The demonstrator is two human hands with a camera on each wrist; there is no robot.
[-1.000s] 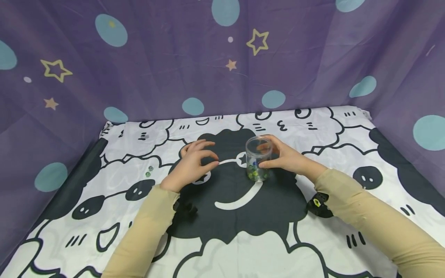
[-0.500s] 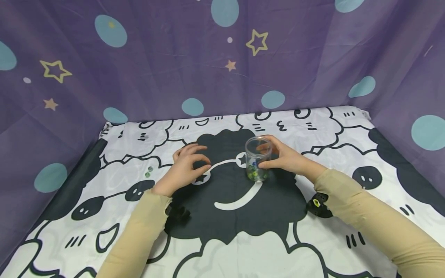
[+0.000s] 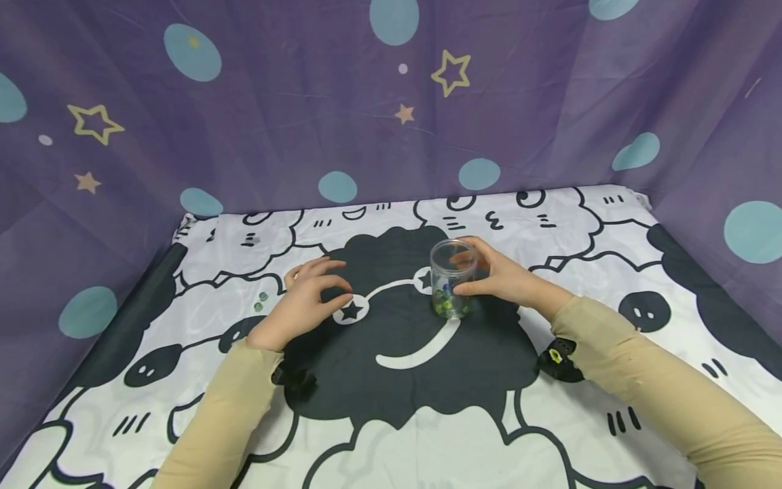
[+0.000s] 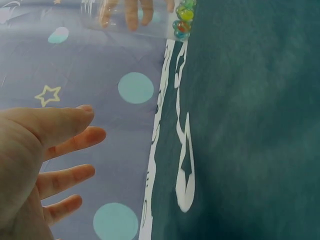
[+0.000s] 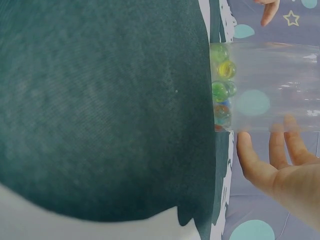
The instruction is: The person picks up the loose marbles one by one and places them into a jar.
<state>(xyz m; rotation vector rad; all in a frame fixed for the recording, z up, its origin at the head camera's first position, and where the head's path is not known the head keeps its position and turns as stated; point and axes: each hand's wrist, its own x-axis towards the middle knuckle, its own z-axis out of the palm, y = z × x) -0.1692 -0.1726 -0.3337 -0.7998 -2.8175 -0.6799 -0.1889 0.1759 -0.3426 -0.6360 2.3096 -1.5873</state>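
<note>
A clear plastic jar [image 3: 444, 273] stands upright on the dark part of the tablecloth, with several glass marbles [image 5: 223, 90] in green, yellow, blue and reddish tones at its bottom. My right hand [image 3: 504, 277] holds the jar from the right side, thumb in front and fingers behind. To the left, my left hand [image 3: 299, 305] hovers over the cloth, fingers relaxed and apart, holding nothing. Two small green marbles [image 3: 259, 307] lie on the white cloth just beyond that hand's left side. In the left wrist view the left hand [image 4: 30, 155] shows nothing between thumb and fingers.
The table wears a black-and-white cartoon sheep cloth [image 3: 415, 387]. A purple curtain [image 3: 263, 122] with stars and blue dots hangs behind and at both sides. Dark wrist-worn devices sit under both sleeves.
My left hand has moved left and slightly toward me, away from the jar and nearer the two loose marbles. The right hand and the jar have stayed in place.
</note>
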